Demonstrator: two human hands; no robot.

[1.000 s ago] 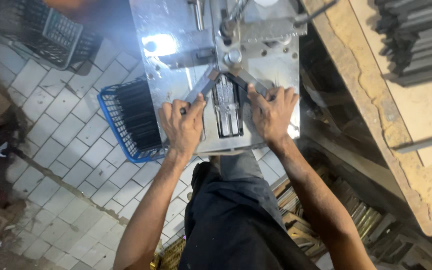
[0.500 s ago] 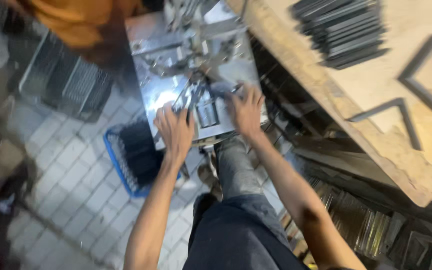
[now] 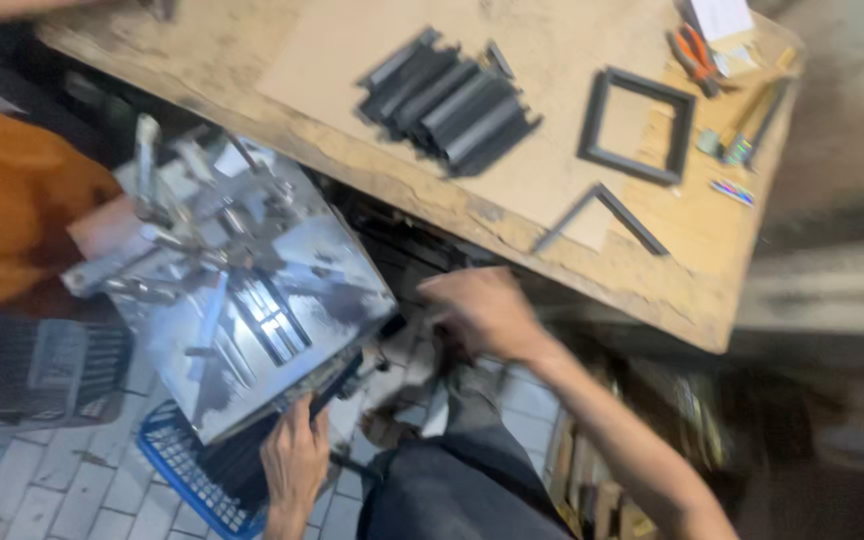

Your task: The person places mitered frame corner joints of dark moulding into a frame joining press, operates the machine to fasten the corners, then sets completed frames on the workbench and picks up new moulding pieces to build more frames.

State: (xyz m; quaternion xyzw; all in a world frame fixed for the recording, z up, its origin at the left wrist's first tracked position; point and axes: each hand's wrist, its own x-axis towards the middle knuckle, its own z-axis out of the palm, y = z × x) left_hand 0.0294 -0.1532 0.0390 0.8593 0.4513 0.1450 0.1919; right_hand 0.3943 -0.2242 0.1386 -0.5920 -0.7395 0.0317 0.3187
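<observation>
Steel jig plate [image 3: 252, 320], shiny, flat; left hand [image 3: 294, 462] grips dark strip at edge; right hand [image 3: 482, 312] loosely curled, empty.

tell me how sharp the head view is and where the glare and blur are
Head view: motion blur throughout, worst on the right hand and orange garment; glare streaks the metal jig plate; the black strips on the workbench stay fairly readable.
</observation>
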